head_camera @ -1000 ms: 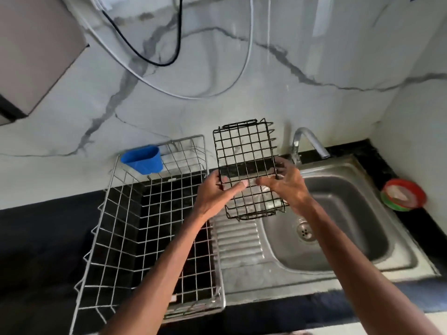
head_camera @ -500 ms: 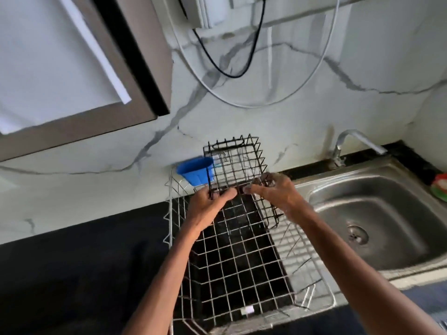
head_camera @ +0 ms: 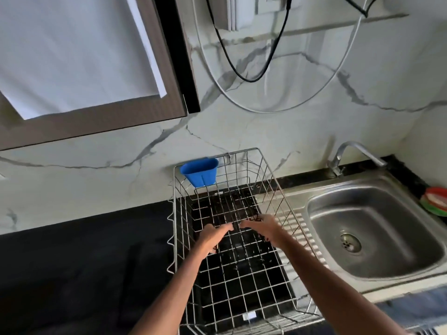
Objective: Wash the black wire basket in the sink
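The black wire basket [head_camera: 226,205] lies low inside the silver dish rack [head_camera: 272,187], in its far half, and is blurred by motion. My left hand [head_camera: 214,236] and my right hand [head_camera: 264,229] both hold the basket's near edge, fingertips pointing toward each other, thumbs hidden. The steel sink [head_camera: 389,223] sits to the right of the rack, with its faucet [head_camera: 350,151] at the back wall. No water is running.
A blue plastic cup [head_camera: 200,174] hangs on the rack's far left corner. A red and green item [head_camera: 435,201] sits at the counter's right edge. A wall cabinet [head_camera: 84,68] hangs upper left. Cables loop on the marble wall. The black counter stretches left.
Both hands carried the black basket from above the sink's drainboard leftward and down into the silver rack. The view swung left and up.
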Demonstrator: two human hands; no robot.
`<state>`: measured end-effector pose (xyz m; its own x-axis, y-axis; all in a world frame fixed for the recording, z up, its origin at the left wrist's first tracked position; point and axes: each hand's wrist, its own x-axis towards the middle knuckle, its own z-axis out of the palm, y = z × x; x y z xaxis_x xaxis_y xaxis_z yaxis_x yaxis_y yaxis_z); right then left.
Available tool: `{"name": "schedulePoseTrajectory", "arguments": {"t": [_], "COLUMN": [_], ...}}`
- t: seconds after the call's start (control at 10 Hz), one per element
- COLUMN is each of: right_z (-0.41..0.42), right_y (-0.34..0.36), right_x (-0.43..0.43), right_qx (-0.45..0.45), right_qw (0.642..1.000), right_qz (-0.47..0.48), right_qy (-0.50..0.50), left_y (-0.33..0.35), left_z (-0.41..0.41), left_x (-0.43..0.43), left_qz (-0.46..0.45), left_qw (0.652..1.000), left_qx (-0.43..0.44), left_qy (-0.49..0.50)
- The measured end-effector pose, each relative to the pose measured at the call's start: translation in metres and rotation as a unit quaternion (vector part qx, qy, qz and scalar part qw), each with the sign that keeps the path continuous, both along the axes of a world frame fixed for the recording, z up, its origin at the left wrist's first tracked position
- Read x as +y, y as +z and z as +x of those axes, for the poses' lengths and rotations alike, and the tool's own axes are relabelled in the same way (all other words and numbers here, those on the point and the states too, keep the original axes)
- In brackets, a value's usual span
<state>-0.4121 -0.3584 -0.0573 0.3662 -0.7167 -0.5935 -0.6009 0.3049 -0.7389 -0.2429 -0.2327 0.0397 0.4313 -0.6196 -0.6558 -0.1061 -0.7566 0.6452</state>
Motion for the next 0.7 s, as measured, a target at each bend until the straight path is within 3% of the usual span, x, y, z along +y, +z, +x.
{"name": "schedulePoseTrajectory", "arguments": {"t": [0.1,0.2,0.6,0.7], "right_z": [0.002,0.007,0.006,-0.001], "right_y": [-0.003,0.044,0.064,0.080], "right_x": [0.006,0.029,0.041,0.038], "right_qx": [0.020,0.048,0.070,0.060], "right_qw": [1.000,0.998,0.994,0.988], "right_qz": [-0.012,-0.044,-0.084,-0.142], "right_qy": [0.013,0.011,0.016,0.006], "left_y": [-0.008,-0.020,-0.018,-0.016], "left_z": [0.000,0.005,-0.002,-0.012], "left_x": [0.001,-0.002,0.006,0.008], "left_qz": [-0.004,0.009,-0.006,-0.073], "left_qw": [0.999,0.992,0.987,0.963], "left_qx": [-0.046,-0.111,-0.147,-0.250], "left_qy": [-0.012,-0.057,-0.062,-0.064]}}
